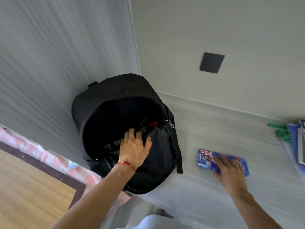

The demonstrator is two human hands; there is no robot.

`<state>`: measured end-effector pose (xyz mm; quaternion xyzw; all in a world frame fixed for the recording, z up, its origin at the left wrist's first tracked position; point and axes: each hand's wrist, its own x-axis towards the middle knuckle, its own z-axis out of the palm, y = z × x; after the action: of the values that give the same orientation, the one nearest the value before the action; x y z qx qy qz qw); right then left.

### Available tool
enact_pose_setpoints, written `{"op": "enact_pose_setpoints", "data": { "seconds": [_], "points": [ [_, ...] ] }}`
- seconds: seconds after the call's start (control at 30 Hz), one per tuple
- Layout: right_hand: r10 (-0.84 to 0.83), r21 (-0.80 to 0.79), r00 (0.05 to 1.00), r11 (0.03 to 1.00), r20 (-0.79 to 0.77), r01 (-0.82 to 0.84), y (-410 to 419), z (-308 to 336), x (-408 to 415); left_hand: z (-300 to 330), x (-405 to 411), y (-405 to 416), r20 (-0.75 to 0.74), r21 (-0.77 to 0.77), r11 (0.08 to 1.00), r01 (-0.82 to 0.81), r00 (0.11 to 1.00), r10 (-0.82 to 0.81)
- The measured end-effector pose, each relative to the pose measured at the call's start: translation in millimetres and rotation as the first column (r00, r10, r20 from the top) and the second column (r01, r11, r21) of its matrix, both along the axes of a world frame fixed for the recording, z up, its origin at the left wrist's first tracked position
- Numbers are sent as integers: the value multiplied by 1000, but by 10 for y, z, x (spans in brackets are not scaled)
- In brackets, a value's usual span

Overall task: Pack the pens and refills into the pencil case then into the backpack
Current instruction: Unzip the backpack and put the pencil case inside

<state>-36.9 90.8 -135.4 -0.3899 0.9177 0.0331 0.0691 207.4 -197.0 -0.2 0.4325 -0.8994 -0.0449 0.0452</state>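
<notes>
A black backpack (115, 100) stands in the corner of the pale table (206, 123) with its main compartment zipped wide open. My left hand (134, 147) grips the front edge of that opening, fingers curled over the rim and into the bag. To the right, a blue printed pencil case (206, 158) lies flat on the table with its lid down. My right hand (231, 172) lies on top of it with fingers spread; whether they curl round its edge is unclear. Green pens (280, 129) lie at the far right, blurred.
Books or folders (297, 146) are stacked at the right edge beside the pens. Walls close off the table behind and to the left, with a dark socket (212, 62) above. A wooden floor (24, 187) shows below left.
</notes>
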Motion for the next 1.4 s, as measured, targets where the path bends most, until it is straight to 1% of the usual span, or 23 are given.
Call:
{"op": "enact_pose_setpoints", "data": {
  "seconds": [0.1,0.17,0.3,0.43,0.53,0.63,0.7,0.77,0.83,0.93,1.03,1.1,1.13,1.2,1.27,1.4],
  "points": [
    [20,-23,1000,1000,-14,-20,-147,37,66,-45,20,20,17,-32,999,8,1000,-7],
    [34,-20,999,999,-4,-34,-188,23,62,-52,34,7,9,-17,1000,8,1000,-8],
    [51,42,999,998,13,-52,-253,45,23,-54,25,-3,-18,-5,1000,10,1000,-10],
    [66,149,998,987,-14,-63,-369,45,-32,-65,25,-13,-28,8,1000,5,1000,-5],
    [53,153,998,987,-32,-47,-480,12,-50,-72,37,-12,-20,16,1000,11,1000,-11],
    [64,160,998,985,-11,-61,-530,25,-126,-92,35,-18,-20,11,1000,17,1000,-17],
    [92,150,995,985,-25,-87,-549,51,-191,-99,25,-26,-23,12,1000,19,1000,-19],
    [138,117,987,985,-83,-128,-576,101,-214,-103,28,-33,-29,5,1000,18,999,-18],
    [194,48,968,981,-158,-188,-609,142,-220,-100,27,-37,-32,2,1000,15,999,-15],
    [227,-48,951,969,-208,-242,-620,141,-233,-91,18,-38,-35,0,1000,-1,999,1],
    [251,-49,954,964,-164,-262,-620,150,-320,-95,0,-47,-29,2,1000,-11,1000,11],
    [278,-52,955,957,-104,-284,-632,178,-372,-106,2,-50,-35,-4,1000,-12,999,11],
    [262,-70,963,961,-66,-266,-649,226,-377,-113,3,-48,-40,-6,1000,-10,999,10],
    [185,-96,983,979,17,-182,-692,290,-351,-121,6,-49,-44,-11,1000,-10,999,10],
    [118,-71,992,991,54,-114,-735,315,-320,-118,4,-51,-45,-4,1000,-10,999,10],
    [5,-116,987,993,164,14,-717,373,-211,-109,19,-32,-57,21,1000,-2,998,3]
  ]
}}
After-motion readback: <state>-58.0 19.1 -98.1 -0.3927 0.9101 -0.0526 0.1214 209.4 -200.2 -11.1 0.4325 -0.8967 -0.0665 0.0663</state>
